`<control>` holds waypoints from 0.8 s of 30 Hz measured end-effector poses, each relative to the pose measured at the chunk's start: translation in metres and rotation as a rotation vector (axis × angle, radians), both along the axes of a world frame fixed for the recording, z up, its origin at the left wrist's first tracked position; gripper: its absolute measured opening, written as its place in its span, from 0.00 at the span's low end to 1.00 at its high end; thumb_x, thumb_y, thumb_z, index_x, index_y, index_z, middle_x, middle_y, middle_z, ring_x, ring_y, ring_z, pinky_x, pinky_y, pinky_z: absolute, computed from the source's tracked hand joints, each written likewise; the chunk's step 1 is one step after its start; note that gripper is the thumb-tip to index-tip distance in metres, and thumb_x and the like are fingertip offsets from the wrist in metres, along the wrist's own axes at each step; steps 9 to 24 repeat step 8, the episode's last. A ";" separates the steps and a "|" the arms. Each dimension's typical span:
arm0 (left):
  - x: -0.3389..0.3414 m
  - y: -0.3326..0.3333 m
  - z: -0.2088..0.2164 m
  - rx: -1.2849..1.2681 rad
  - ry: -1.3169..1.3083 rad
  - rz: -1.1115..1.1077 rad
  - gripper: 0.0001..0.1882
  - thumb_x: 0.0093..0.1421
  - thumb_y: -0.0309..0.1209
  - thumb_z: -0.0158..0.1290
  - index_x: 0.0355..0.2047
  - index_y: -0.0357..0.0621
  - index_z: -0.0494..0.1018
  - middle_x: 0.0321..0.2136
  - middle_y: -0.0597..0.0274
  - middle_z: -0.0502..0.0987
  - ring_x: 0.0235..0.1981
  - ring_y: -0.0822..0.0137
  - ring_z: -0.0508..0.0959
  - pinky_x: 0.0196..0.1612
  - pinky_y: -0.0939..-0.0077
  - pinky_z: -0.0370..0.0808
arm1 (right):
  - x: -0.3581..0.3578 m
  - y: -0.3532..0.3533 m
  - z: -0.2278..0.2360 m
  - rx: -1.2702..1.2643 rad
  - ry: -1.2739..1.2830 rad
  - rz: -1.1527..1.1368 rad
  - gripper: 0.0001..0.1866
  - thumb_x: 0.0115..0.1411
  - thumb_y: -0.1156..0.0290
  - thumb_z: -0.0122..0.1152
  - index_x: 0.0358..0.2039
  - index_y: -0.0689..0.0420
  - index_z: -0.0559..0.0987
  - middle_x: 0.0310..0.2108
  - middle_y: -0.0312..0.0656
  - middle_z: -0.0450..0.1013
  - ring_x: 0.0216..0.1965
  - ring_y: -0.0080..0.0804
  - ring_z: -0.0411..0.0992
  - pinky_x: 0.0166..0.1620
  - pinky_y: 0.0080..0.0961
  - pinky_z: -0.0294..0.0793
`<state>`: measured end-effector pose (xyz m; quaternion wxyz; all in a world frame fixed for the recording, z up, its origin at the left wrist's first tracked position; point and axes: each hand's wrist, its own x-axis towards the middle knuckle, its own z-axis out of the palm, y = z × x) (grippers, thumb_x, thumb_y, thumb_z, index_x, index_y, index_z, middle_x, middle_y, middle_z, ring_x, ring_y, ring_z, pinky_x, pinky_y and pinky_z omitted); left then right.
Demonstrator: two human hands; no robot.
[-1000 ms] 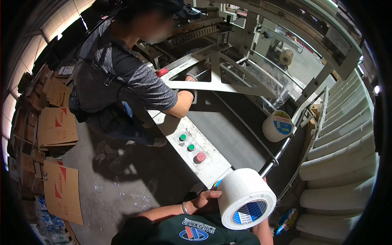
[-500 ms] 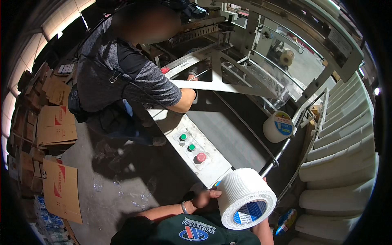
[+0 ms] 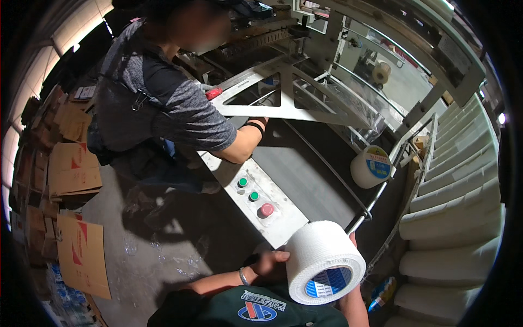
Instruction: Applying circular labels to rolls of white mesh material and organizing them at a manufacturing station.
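Note:
A large roll of white mesh tape [image 3: 308, 252], its core blue and white inside, is held up in front of my body at the near end of the machine. My left hand [image 3: 268, 264] grips its left side, the thumb lying against the woven face and the other fingers partly hidden. On the far side my right hand [image 3: 353, 238] supports the roll; only a sliver of it shows past the edge, with the forearm below. A second white roll with a coloured label [image 3: 371, 167] rests on the machine at the right.
A co-worker [image 3: 163, 103] leans over the machine at the left, reaching under its white triangular frame [image 3: 287, 92]. Nearby are a control panel [image 3: 248, 191] with green and red buttons, a dark conveyor belt [image 3: 305, 174], cardboard sheets [image 3: 81, 253] and stacked white rolls [image 3: 441, 267].
The tape roll has shifted slightly left and up with my hands. The co-worker's head and upper body have moved left, and the forearm with a dark wristband now shows more.

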<state>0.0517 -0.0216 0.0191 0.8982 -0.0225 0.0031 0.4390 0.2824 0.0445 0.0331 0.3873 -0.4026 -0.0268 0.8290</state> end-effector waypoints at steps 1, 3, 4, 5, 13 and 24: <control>-0.003 0.000 -0.002 0.008 -0.049 0.006 0.36 0.58 0.37 0.58 0.64 0.36 0.62 0.58 0.47 0.73 0.59 0.54 0.73 0.66 0.60 0.65 | -0.002 0.002 0.001 0.013 -0.020 0.030 0.43 0.69 0.33 0.38 0.57 0.65 0.76 0.52 0.54 0.76 0.52 0.46 0.76 0.59 0.39 0.73; -0.013 -0.002 -0.009 0.050 0.054 0.089 0.36 0.59 0.38 0.56 0.65 0.34 0.61 0.59 0.46 0.72 0.59 0.53 0.72 0.66 0.59 0.66 | -0.009 0.014 0.011 0.079 -0.085 0.138 0.43 0.69 0.33 0.38 0.57 0.65 0.76 0.52 0.54 0.76 0.52 0.46 0.76 0.59 0.39 0.73; -0.018 -0.004 -0.011 0.041 0.061 0.145 0.36 0.60 0.39 0.54 0.65 0.34 0.61 0.59 0.46 0.72 0.60 0.54 0.72 0.66 0.59 0.65 | -0.014 0.026 0.015 0.142 -0.118 0.204 0.43 0.69 0.33 0.38 0.57 0.65 0.76 0.52 0.54 0.76 0.52 0.46 0.76 0.59 0.39 0.72; -0.023 -0.005 -0.012 0.033 0.069 0.200 0.36 0.61 0.41 0.53 0.65 0.33 0.61 0.59 0.46 0.72 0.61 0.54 0.72 0.67 0.59 0.65 | -0.020 0.042 0.021 0.230 -0.161 0.283 0.43 0.69 0.33 0.38 0.57 0.65 0.76 0.52 0.54 0.76 0.52 0.46 0.76 0.59 0.39 0.72; -0.043 -0.009 -0.020 0.028 0.464 0.244 0.41 0.59 0.47 0.58 0.66 0.34 0.60 0.62 0.47 0.70 0.63 0.58 0.70 0.68 0.59 0.64 | -0.036 0.112 0.001 0.572 -0.359 0.333 0.41 0.70 0.35 0.40 0.55 0.64 0.77 0.47 0.47 0.77 0.47 0.37 0.74 0.55 0.34 0.71; -0.043 -0.009 -0.020 0.028 0.464 0.244 0.41 0.59 0.47 0.58 0.66 0.34 0.60 0.62 0.47 0.70 0.63 0.58 0.70 0.68 0.59 0.64 | -0.036 0.112 0.001 0.572 -0.359 0.333 0.41 0.70 0.35 0.40 0.55 0.64 0.77 0.47 0.47 0.77 0.47 0.37 0.74 0.55 0.34 0.71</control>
